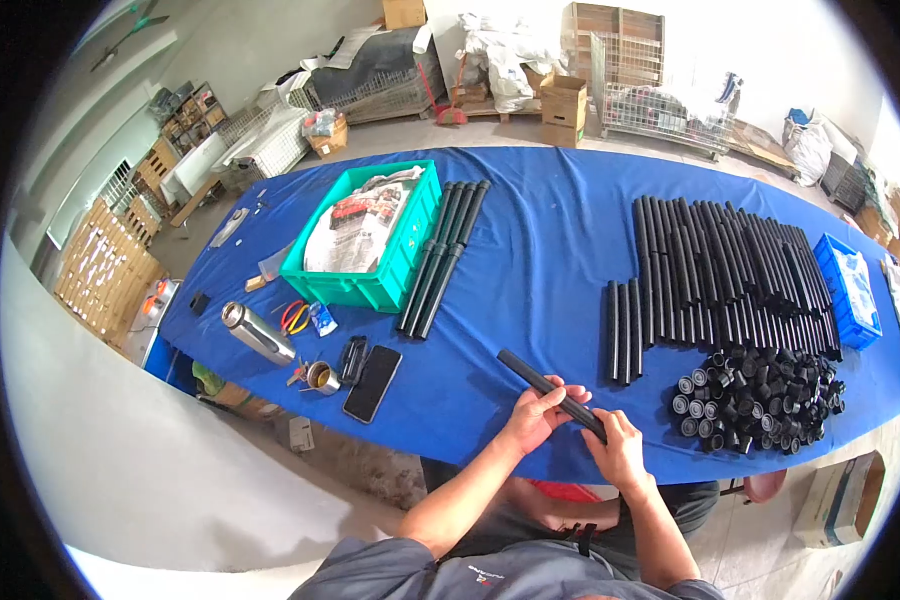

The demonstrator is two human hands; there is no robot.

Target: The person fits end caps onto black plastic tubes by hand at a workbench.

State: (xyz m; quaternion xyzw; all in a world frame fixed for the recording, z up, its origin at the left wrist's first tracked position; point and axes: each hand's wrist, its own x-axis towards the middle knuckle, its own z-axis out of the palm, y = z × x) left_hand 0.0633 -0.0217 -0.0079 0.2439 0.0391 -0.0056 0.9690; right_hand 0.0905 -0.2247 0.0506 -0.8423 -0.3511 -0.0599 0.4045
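Observation:
A black tube (530, 374) slants across the near edge of the blue-covered table, held in both hands. My left hand (536, 412) is closed around its middle, thumb on top. At the tube's lower right end, my right hand (618, 448) is wrapped over the tip and hides it. Right of my hands lies a pile of black caps (755, 405), several with their round faces up. Beyond the caps, many black tubes (725, 265) lie side by side in stacked rows. A smaller group of longer black tubes (444, 260) rests beside the green crate.
The green crate (360, 288) holds newspaper. Left of my hands are a phone (373, 384), a metal flask (258, 333), a small cup (322, 377) and pliers (295, 317). A blue basket (850, 290) stands at the right. The blue cloth (550, 250) covers the table.

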